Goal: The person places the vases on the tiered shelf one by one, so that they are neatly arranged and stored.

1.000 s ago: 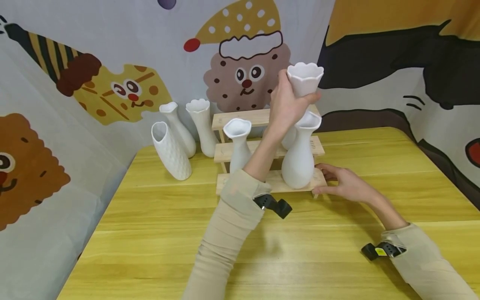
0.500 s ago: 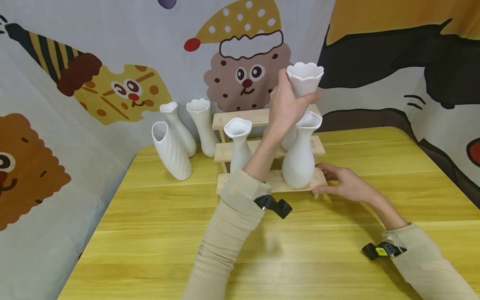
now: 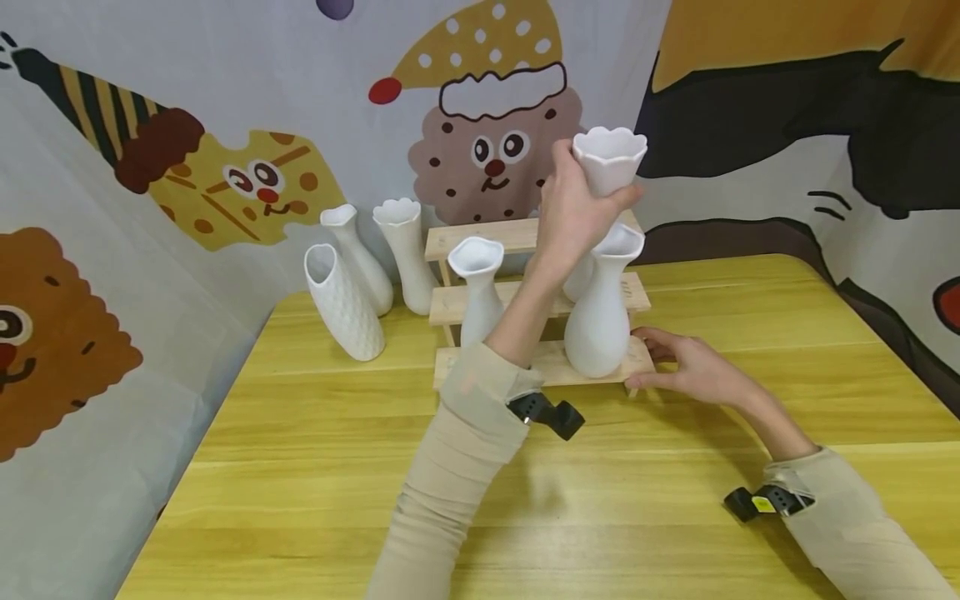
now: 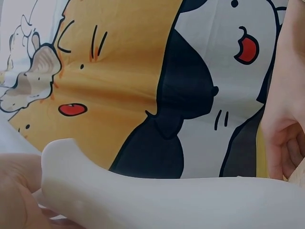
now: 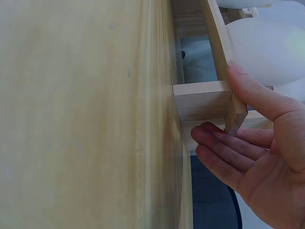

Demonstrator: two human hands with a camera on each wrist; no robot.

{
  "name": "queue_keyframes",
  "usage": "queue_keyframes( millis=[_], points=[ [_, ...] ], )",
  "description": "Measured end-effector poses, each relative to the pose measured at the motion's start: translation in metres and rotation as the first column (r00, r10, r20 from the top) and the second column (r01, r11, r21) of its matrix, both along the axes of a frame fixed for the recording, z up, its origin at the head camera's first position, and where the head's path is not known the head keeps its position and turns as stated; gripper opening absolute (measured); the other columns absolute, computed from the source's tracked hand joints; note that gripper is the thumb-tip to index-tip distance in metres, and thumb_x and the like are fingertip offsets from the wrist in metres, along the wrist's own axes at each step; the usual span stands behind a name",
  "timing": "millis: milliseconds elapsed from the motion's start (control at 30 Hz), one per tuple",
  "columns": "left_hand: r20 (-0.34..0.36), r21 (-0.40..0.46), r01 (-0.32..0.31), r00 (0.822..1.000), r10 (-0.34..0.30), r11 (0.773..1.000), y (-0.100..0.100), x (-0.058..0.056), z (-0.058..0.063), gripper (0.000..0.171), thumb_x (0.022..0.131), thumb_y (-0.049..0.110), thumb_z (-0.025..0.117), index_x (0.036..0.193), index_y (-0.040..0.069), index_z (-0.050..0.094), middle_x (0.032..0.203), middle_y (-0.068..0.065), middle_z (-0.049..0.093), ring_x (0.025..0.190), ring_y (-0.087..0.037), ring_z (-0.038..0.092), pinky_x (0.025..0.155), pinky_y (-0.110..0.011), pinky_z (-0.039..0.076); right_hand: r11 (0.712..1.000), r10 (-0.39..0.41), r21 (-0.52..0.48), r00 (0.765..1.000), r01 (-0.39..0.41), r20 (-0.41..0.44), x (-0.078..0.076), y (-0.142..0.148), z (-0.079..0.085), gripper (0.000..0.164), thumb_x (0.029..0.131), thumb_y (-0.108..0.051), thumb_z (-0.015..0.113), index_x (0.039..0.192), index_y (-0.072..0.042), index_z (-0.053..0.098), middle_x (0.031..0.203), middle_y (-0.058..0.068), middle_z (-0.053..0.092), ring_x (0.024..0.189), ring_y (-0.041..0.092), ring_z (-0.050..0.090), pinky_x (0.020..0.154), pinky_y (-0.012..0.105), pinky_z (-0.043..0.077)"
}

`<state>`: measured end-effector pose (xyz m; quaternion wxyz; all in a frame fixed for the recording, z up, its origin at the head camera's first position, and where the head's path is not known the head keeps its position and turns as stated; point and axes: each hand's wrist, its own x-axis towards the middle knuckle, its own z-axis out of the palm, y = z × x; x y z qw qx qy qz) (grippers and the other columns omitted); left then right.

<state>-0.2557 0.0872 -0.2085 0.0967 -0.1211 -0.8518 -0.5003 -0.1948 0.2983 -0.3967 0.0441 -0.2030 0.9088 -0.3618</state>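
My left hand grips a white vase with a scalloped rim by its upper part, above the back of a three-tier wooden stand. Its base is hidden in the head view; the left wrist view shows the smooth white vase body beside the fingers. At the stand's lower right end, my right hand holds the bottom shelf, thumb on top and fingers bent beneath in the right wrist view. Close by on that shelf stands a wide-bellied white vase. Another white vase is half hidden behind it.
A wavy-rimmed white vase stands at the stand's left, partly behind my left arm. Left of the stand, on the wooden table, are a textured slant-mouthed vase, a curved vase and a scalloped vase. A cartoon-print cloth hangs behind.
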Motion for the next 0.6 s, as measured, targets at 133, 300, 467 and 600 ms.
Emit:
queue_keyframes(
  millis=[133, 300, 467, 600],
  points=[
    [-0.001, -0.012, -0.002, 1.0, 0.002, 1.0, -0.002, 0.003, 0.003, 0.084, 0.084, 0.04, 0.082, 0.147, 0.019, 0.032, 0.13, 0.002, 0.054, 0.113, -0.013, 0.056, 0.093, -0.03, 0.049, 1.0, 0.008, -0.009, 1.0, -0.008, -0.007, 0.001, 0.0, 0.001, 0.064, 0.09, -0.03, 0.079, 0.141, -0.004, 0.052, 0.119, 0.01, 0.068, 0.107, 0.028, 0.066, 0.09, 0.051, 0.053],
    [0.007, -0.037, -0.007, 1.0, 0.008, 0.999, -0.006, 0.008, 0.008, 0.085, 0.084, 0.044, 0.081, 0.148, 0.021, 0.03, 0.132, 0.0, 0.05, 0.116, -0.014, 0.054, 0.095, -0.032, 0.047, 1.0, 0.012, -0.016, 1.0, -0.012, -0.008, 0.002, -0.001, 0.003, 0.062, 0.089, -0.028, 0.079, 0.14, -0.005, 0.053, 0.118, 0.008, 0.069, 0.106, 0.026, 0.066, 0.09, 0.051, 0.053],
    [0.011, -0.042, -0.018, 1.0, 0.018, 0.999, -0.012, 0.013, 0.013, 0.092, 0.084, 0.047, 0.08, 0.152, 0.02, 0.025, 0.137, -0.002, 0.048, 0.121, -0.016, 0.052, 0.099, -0.033, 0.047, 1.0, 0.012, -0.015, 1.0, -0.012, -0.008, 0.002, -0.001, 0.002, 0.063, 0.089, -0.029, 0.079, 0.14, -0.004, 0.052, 0.117, 0.009, 0.069, 0.105, 0.026, 0.067, 0.089, 0.051, 0.053],
    [0.002, -0.041, -0.015, 1.0, 0.015, 0.999, -0.017, 0.017, 0.017, 0.099, 0.084, 0.048, 0.08, 0.156, 0.018, 0.019, 0.147, -0.003, 0.044, 0.127, -0.017, 0.05, 0.103, -0.034, 0.045, 1.0, 0.005, -0.008, 1.0, -0.005, -0.01, 0.001, -0.001, 0.0, 0.064, 0.089, -0.03, 0.08, 0.141, -0.004, 0.052, 0.116, 0.008, 0.069, 0.105, 0.026, 0.067, 0.089, 0.051, 0.053]
  ],
)
